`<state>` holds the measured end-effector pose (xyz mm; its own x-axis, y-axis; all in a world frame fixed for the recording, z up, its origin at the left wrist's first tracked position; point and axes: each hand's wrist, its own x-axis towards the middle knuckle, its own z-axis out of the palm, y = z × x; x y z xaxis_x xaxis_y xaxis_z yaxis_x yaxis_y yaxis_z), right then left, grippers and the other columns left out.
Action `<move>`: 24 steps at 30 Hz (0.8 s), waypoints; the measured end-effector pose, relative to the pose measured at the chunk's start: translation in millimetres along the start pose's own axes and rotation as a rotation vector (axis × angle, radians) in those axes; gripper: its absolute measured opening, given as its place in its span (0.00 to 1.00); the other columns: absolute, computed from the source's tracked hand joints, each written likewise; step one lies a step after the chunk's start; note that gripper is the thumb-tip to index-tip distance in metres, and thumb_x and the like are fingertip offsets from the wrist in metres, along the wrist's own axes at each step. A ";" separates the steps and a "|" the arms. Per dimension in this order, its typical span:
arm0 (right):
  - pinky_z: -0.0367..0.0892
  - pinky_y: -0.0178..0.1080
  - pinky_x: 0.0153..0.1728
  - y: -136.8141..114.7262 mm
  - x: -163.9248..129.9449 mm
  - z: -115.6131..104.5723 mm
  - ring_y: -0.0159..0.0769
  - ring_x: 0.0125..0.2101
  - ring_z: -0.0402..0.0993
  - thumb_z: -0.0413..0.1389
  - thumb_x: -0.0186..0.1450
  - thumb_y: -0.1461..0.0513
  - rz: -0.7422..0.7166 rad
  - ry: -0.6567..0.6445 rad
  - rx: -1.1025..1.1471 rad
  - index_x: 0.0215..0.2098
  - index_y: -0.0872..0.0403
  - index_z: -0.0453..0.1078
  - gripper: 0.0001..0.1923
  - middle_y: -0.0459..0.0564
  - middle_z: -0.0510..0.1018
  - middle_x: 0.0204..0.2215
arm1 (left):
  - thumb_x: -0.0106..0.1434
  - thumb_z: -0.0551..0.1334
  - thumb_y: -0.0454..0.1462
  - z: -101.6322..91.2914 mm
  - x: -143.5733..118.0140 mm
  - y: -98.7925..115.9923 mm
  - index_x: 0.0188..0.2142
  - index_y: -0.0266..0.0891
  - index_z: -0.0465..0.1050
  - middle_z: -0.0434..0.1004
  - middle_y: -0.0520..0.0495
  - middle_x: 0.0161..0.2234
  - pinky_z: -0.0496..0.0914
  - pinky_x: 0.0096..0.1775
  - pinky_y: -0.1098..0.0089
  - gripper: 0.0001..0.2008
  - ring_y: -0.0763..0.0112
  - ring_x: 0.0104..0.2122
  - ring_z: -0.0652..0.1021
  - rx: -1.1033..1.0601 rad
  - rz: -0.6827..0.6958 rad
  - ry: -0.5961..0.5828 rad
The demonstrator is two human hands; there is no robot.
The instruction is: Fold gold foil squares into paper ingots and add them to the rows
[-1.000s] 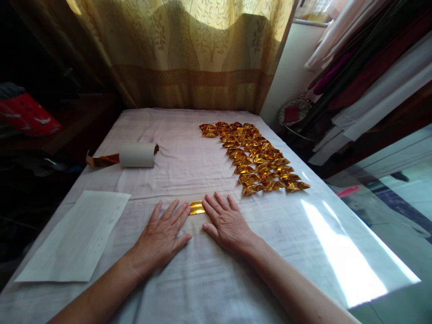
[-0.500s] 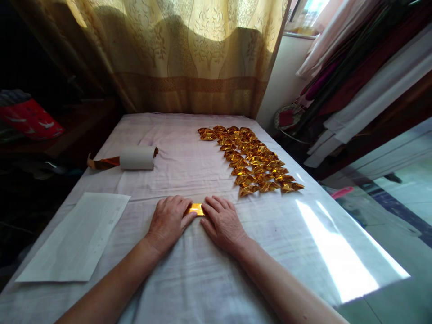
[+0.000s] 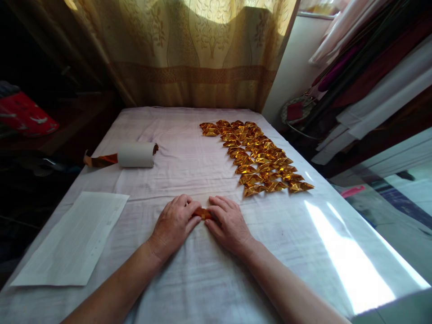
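Note:
Between my two hands is a small folded strip of gold foil paper (image 3: pixel 203 213), close to the cloth-covered surface. My left hand (image 3: pixel 175 220) pinches its left end between thumb and fingers. At the other end, my right hand (image 3: pixel 227 219) grips it the same way, its outer fingers curled beside the strip. Only the strip's middle shows; both ends are hidden under my fingers. Beyond my right hand, several folded gold foil ingots (image 3: pixel 256 157) lie in rows on the cloth.
A pale cylindrical roll (image 3: pixel 135 155) with gold foil sticking out of it lies at the left. Nearer sits a white sheet of paper (image 3: pixel 72 238). A patterned curtain (image 3: pixel 202 58) hangs behind the cloth-covered surface (image 3: pixel 168 126). Clothes (image 3: pixel 367 90) hang at the right.
The gold strip lay flat and bright between my hands; now it is narrower, darker and pinched at both ends. My fingers have closed in on it. The view has shifted slightly.

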<state>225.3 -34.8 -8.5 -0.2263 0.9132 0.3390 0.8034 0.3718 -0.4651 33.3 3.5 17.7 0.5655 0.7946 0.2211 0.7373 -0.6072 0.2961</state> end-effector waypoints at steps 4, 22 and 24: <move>0.61 0.50 0.55 -1.2 0.7 -0.9 0.46 0.55 0.68 0.57 0.66 0.64 -0.040 0.024 -0.030 0.39 0.50 0.76 0.06 0.51 0.77 0.53 | 0.68 0.58 0.33 4.4 -5.3 5.0 0.46 0.43 0.73 0.75 0.47 0.41 0.71 0.38 0.68 0.09 0.66 0.38 0.75 0.131 0.141 0.107; 0.63 0.43 0.51 9.8 5.8 -4.9 0.39 0.50 0.71 0.57 0.69 0.62 -0.367 0.087 -0.104 0.39 0.46 0.78 0.07 0.48 0.80 0.49 | 0.70 0.53 0.32 -1.3 -11.3 -32.8 0.44 0.40 0.74 0.77 0.43 0.51 0.70 0.57 0.60 0.11 0.63 0.58 0.71 -0.145 0.322 0.129; 0.63 0.42 0.50 6.7 6.0 -3.9 0.39 0.49 0.72 0.58 0.69 0.62 -0.422 0.086 -0.093 0.38 0.48 0.78 0.06 0.48 0.81 0.47 | 0.70 0.54 0.32 -0.5 -15.0 -36.1 0.43 0.41 0.75 0.77 0.44 0.52 0.70 0.57 0.58 0.11 0.60 0.59 0.71 -0.073 0.328 0.116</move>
<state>231.4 -27.5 -6.4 -0.5018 0.6658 0.5522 0.6972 0.6892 -0.1973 -2.0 13.6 4.2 0.7192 0.5548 0.4182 0.4922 -0.8317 0.2569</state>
